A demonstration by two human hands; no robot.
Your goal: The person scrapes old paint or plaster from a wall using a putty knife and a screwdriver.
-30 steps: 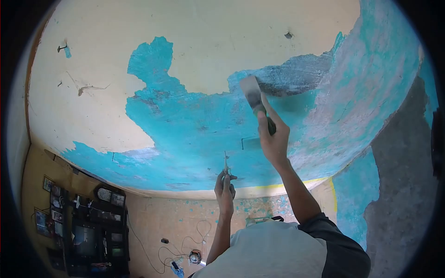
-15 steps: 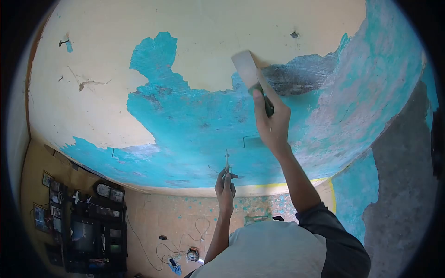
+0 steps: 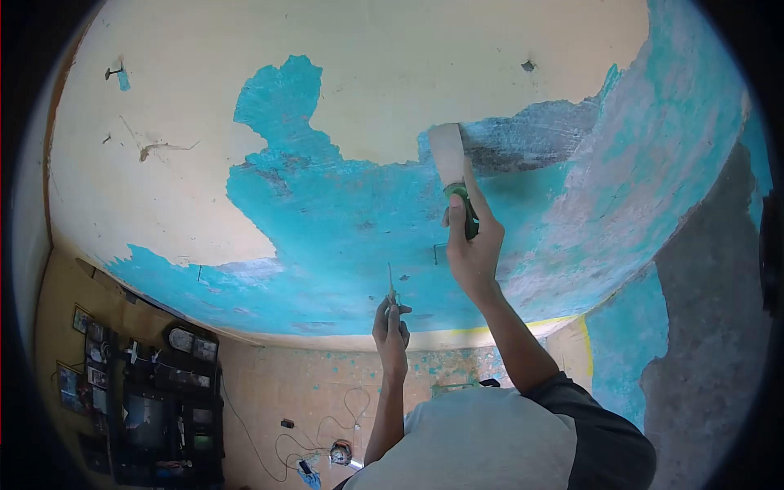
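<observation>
My right hand (image 3: 475, 249) is wrapped round the dark green handle of a putty knife (image 3: 448, 152). The broad metal blade points up and lies over the ragged edge where cream paint (image 3: 376, 90) meets the turquoise layer (image 3: 359, 220) on the wall. A dark grey bare patch (image 3: 539, 135) shows just right of the blade. Lower down, my left hand (image 3: 392, 343) is closed on a thin pointed tool (image 3: 391, 286), pale and slender, its tip upward in front of the turquoise wall; its exact kind I cannot tell.
A bent wire hook (image 3: 436, 255) sticks out of the wall beside my right hand. Nails, one a dark nail (image 3: 113, 73), stand in the cream part. Paint flakes (image 3: 465, 359) litter the floor below. Cables and a round device (image 3: 340, 452) lie there, near a dark shelf unit (image 3: 155, 408).
My right hand has drawn the putty knife down from the cream paint to the ragged edge, and the blade stands more upright. My left hand has shifted slightly left.
</observation>
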